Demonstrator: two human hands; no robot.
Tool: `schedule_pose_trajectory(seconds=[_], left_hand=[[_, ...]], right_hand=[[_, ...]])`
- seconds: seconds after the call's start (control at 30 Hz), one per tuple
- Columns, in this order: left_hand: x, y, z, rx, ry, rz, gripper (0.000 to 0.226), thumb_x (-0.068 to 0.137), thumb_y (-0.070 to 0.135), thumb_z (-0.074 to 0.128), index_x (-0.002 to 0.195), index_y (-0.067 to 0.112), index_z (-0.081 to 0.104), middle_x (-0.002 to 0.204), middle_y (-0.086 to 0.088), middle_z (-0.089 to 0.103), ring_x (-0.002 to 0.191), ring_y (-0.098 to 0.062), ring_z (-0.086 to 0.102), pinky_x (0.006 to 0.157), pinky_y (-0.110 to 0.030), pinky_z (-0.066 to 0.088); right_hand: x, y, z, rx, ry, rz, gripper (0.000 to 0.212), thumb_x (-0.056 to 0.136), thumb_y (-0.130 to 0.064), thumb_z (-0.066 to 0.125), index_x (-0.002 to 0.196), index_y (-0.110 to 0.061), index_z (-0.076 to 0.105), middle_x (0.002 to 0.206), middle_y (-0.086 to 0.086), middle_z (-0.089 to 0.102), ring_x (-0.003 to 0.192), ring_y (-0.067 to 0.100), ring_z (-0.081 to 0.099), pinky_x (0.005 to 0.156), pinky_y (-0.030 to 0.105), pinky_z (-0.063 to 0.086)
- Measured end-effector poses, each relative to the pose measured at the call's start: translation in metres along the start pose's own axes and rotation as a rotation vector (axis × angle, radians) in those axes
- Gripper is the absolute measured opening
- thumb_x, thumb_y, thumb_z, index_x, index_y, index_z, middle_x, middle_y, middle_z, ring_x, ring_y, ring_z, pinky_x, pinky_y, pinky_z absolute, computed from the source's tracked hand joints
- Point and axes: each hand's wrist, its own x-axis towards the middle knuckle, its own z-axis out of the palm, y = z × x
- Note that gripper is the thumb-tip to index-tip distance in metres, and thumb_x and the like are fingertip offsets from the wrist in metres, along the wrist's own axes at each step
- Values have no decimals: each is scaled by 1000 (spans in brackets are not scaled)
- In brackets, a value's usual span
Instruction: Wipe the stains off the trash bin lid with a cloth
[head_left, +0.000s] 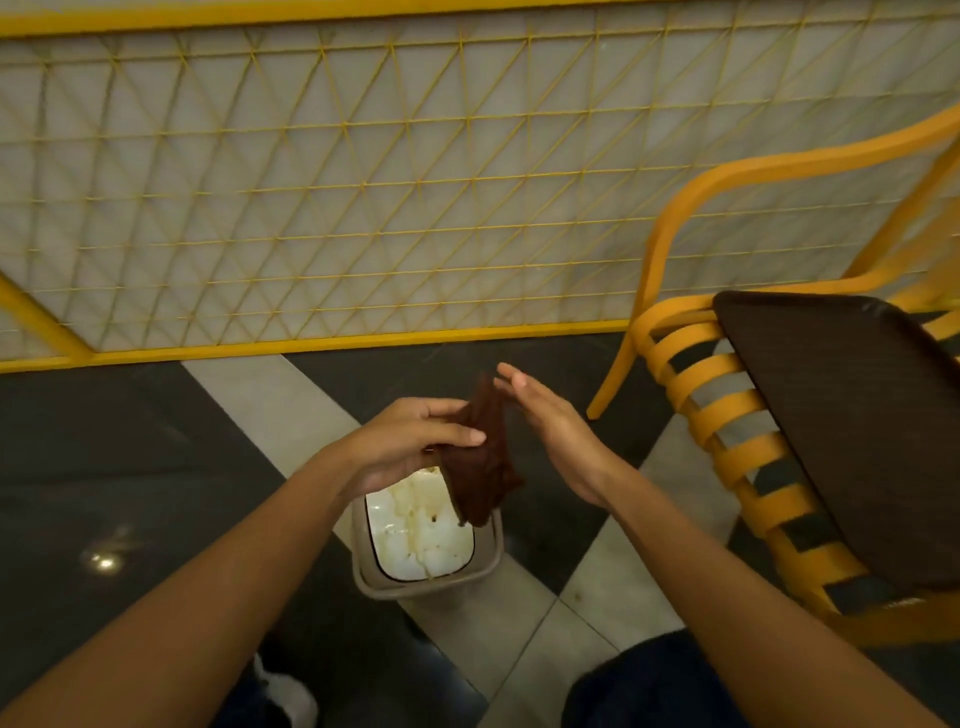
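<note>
Left hand (410, 441): mine, thumb and fingers pinching brown cloth (480, 457), held up to refold, I'd guess.
Bin lid (421, 535): white, yellowish stains, on floor bin just below cloth; not touched yet.
Right hand (550, 431): mine, flat, fingers together, beside cloth edge, gripping nothing.
Chair (727, 415): orange slats, dark tray (852, 441) leaning on seat, out of my way.

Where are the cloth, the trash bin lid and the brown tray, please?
cloth (483, 457), head view, middle of the fabric.
trash bin lid (415, 535), head view, stained white panel.
brown tray (852, 431), head view, its flat centre.
</note>
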Motion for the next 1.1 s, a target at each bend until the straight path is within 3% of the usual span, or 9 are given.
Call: schedule_pose_trajectory(seconds=[0.07,0.17,0.3,0.47,0.57,0.67,0.87,1.0,1.1], left_hand=[[10,-2,-5,5,-10,9,35,77,1,65,112,8,63,106,-11,69,102,-21,65,89,-28,52],[25,-4,-14,152,31,73,27,76,8,69,102,13,67,98,-4,71,98,-16,65,87,-27,51],[45,-8,-24,241,155,173,21,75,18,72,96,21,70,96,3,70,91,-8,65,76,-19,52],[55,-31,-47,115,409,222,29,85,28,62,114,26,62,108,17,62,101,5,55,81,-12,42],[45,-74,-81,-17,783,224,30,89,31,55,118,25,60,113,15,60,109,-3,53,94,-24,40],[30,-127,-103,-178,999,90,32,91,32,52,121,22,58,123,5,57,118,-16,50,102,-34,36],[34,-186,-103,-196,874,-137,36,93,39,44,127,30,52,139,3,46,127,-20,41,108,-43,28],[48,-177,-91,-158,908,-49,37,93,46,41,125,33,55,133,6,52,123,-14,46,106,-40,35],[56,-167,-80,-18,925,65,37,95,42,39,128,30,52,132,11,50,120,-4,43,101,-24,34]], right_hand=[[0,10,2,75,-122,71,65,84,-63,48,139,-30,42,142,-5,46,131,11,41,113,41,28],[3,17,9,139,-270,143,45,88,-36,55,131,-24,50,124,6,62,113,20,60,93,32,50],[21,36,11,261,-227,176,41,89,-10,56,130,-14,52,123,12,62,114,27,59,96,40,49],[43,58,-7,285,94,227,28,91,-7,52,116,-13,62,111,10,68,103,24,65,90,37,51],[61,86,-28,-8,439,275,20,92,-8,52,104,-20,63,101,5,67,97,24,63,88,39,50],[74,117,-35,-342,502,429,22,93,-12,51,113,-14,60,109,13,64,100,29,60,93,44,47],[82,146,7,-283,309,541,34,98,-22,44,130,-11,49,126,7,54,118,29,50,98,37,38],[90,159,15,-185,350,591,57,98,-51,27,135,-13,47,135,13,50,125,30,46,106,40,35],[91,166,14,-124,375,541,49,98,-45,35,130,-13,53,129,10,56,117,25,52,101,39,41]])
